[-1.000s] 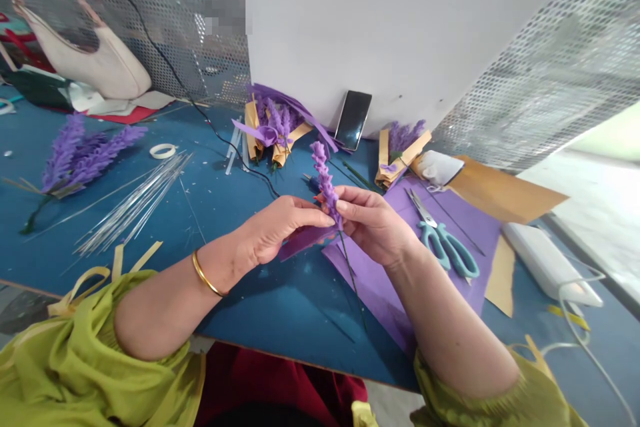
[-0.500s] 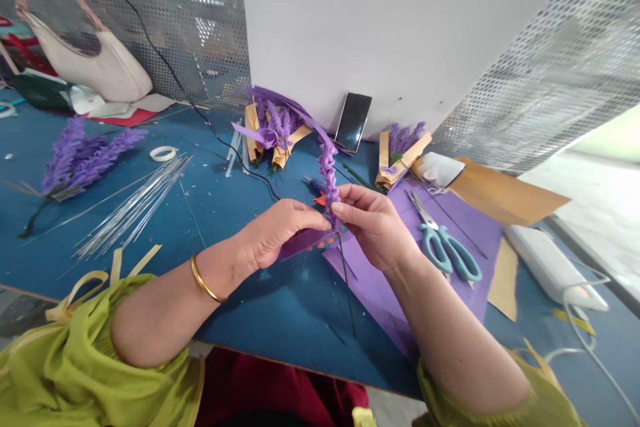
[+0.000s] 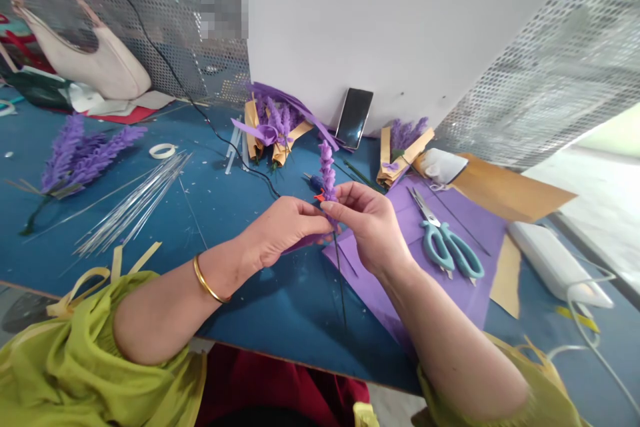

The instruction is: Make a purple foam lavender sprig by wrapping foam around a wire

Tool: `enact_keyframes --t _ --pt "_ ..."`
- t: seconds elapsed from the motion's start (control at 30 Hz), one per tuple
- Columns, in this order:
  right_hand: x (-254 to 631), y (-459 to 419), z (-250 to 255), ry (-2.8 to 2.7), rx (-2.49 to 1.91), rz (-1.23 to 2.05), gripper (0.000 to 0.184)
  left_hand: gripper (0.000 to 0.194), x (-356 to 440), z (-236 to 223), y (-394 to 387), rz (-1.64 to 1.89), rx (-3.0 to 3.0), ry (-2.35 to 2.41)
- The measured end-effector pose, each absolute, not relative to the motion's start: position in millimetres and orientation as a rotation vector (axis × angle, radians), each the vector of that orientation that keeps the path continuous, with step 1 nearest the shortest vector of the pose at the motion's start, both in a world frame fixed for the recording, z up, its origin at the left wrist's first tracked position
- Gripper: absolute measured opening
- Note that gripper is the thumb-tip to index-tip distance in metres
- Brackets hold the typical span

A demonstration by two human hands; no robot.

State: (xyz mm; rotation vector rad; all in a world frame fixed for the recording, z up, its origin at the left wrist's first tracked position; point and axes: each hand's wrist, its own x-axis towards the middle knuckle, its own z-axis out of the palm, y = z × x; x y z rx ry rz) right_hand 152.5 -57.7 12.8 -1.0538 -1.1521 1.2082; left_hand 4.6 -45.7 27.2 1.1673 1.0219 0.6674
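A purple paper lavender spike [image 3: 327, 170] on a thin dark stem [image 3: 340, 287] stands upright above the blue table [image 3: 270, 300]. My right hand [image 3: 370, 227] pinches the stem just under the spike. My left hand [image 3: 280, 230] meets it from the left, fingers closed on a purple paper strip [image 3: 305, 240] that runs to the stem. Both hands hover above a purple sheet [image 3: 465, 253].
Teal scissors [image 3: 447, 247] lie on the purple sheet at right. Silver wires [image 3: 135, 203], a tape roll [image 3: 163, 151] and a finished lavender bunch [image 3: 83, 153] lie left. Wrapped bouquets [image 3: 273, 127], a phone [image 3: 354, 118], brown paper [image 3: 510, 193] and a beige bag [image 3: 85, 53] sit farther back.
The spike has tilted from leaning left to nearly upright and sits a little lower. Both hands have closed in tighter around the stem; the strip shows less.
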Motion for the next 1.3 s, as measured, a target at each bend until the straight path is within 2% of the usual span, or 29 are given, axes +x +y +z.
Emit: enact_keyframes --t 0.43,0.83,1.0,1.3 --pt "148 -60 11 -1.12 -1.087 1.2 0.029 0.009 7 18 -43 0.708 1.142 1.026" --pt "175 -49 19 -1.161 -0.869 1.684 0.024 0.012 1 26 -42 0.61 1.032 0.924" --pt "174 -50 20 -1.09 -0.839 1.689 0.019 0.019 -2 26 -41 0.594 1.088 0.857" --pt "172 -52 20 -1.118 -0.878 1.62 0.025 0.018 -2 27 -41 0.558 1.189 0.95"
